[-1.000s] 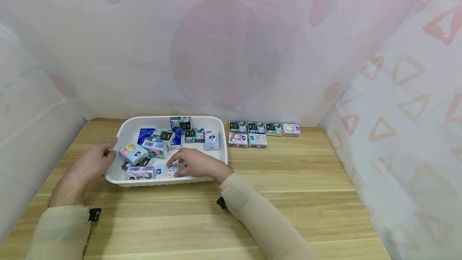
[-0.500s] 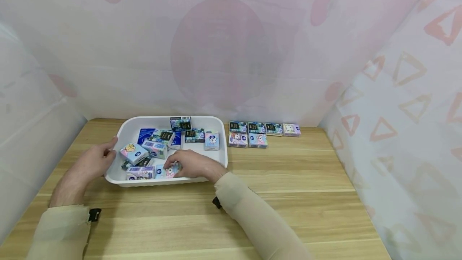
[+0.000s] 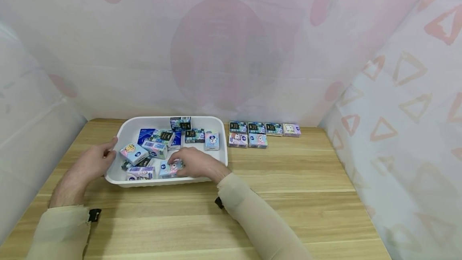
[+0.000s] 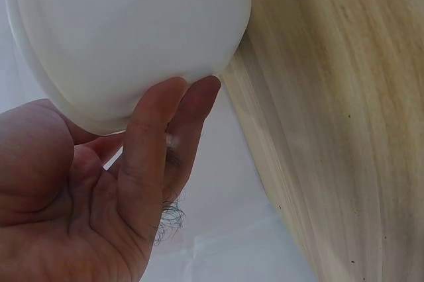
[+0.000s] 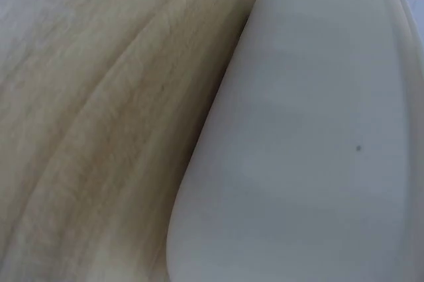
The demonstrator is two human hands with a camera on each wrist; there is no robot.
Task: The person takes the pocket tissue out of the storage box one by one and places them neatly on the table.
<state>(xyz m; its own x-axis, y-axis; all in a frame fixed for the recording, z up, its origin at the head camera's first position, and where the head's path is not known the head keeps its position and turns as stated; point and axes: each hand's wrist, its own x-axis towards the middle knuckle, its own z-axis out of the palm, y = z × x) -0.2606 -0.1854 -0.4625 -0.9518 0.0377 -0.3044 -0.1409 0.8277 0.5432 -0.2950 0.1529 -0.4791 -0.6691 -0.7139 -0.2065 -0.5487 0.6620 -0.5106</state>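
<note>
A white tray [image 3: 223, 153] holds several small printed packs, some overlapping. The left hand [image 3: 90, 161] grips the tray's left end; in the left wrist view that hand [image 4: 126, 183] has its fingertips against the outer wall [image 4: 146, 24] and its thumb by the rim. Over the tray's front part, the right hand [image 3: 198, 163] pinches a light blue and pink pack [image 3: 167, 169], its fingers partly covering it. Beside that pack on the left lies a purple and white pack [image 3: 140, 173]. The right wrist view shows the tray's outer wall [image 5: 298, 136], not the hand.
Right of the tray, several packs stand in two rows on the wooden table [image 3: 288, 196]: a back row ending in a purple pack [image 3: 291, 130], and a front row with a light blue pack [image 3: 258, 140]. A patterned cloth wall [image 3: 216, 51] rises behind.
The light blue and pink pack has shifted slightly right and back, away from the purple and white pack, with the right hand's fingers on it. The left hand has stayed on the tray.
</note>
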